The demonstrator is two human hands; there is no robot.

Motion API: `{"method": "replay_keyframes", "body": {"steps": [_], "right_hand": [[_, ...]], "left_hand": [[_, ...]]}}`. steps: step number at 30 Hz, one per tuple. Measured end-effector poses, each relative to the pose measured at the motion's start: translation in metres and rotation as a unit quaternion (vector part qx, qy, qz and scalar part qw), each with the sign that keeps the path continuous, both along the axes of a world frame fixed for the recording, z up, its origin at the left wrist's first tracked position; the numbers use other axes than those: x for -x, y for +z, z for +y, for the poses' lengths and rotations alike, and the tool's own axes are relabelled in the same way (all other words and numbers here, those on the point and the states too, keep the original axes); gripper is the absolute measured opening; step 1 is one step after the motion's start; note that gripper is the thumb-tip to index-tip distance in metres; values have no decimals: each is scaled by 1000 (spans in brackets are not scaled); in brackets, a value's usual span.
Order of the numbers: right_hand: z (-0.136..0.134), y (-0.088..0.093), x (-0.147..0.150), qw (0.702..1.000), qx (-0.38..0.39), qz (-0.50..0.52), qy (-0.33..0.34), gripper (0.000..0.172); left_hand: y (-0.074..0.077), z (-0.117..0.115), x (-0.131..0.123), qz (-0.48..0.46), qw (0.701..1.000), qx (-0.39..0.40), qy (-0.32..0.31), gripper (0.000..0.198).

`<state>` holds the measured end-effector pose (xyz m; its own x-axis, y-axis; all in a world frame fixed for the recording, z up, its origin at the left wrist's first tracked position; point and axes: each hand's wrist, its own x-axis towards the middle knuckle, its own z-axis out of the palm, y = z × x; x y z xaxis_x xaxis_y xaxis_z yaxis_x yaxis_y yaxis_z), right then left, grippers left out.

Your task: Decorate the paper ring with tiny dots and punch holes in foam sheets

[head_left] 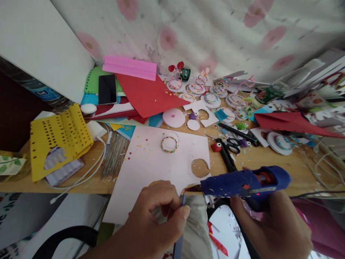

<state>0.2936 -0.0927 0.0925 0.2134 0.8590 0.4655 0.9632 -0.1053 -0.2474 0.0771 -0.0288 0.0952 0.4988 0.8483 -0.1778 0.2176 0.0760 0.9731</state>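
left hand (159, 212) at 6 o'clock, pinched shut on thin bluish strip (178, 248); right hand (272, 226) at 5 o'clock, wrapped round blue glue gun (242, 183), nozzle just beside strip tip; hands near, apart; finished-looking beaded discs (196, 89) at 1 o'clock; bead ring (169, 144) loose on pink sheet (145, 169), seemingly unmounted

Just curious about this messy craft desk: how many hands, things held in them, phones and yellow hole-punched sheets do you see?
Hands: 2 (left hand, right hand)
Held things: 2 (thin strip in the left, glue gun in the right)
Phone: 1
Yellow hole-punched sheet: 1
Total: 6
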Motion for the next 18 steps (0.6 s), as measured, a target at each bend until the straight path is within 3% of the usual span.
{"method": "replay_keyframes", "body": {"steps": [18], "right_hand": [[-4, 3, 0, 999, 26, -20, -29, 21]], "left_hand": [[3, 2, -3, -2, 1000, -16, 6, 27]]}}
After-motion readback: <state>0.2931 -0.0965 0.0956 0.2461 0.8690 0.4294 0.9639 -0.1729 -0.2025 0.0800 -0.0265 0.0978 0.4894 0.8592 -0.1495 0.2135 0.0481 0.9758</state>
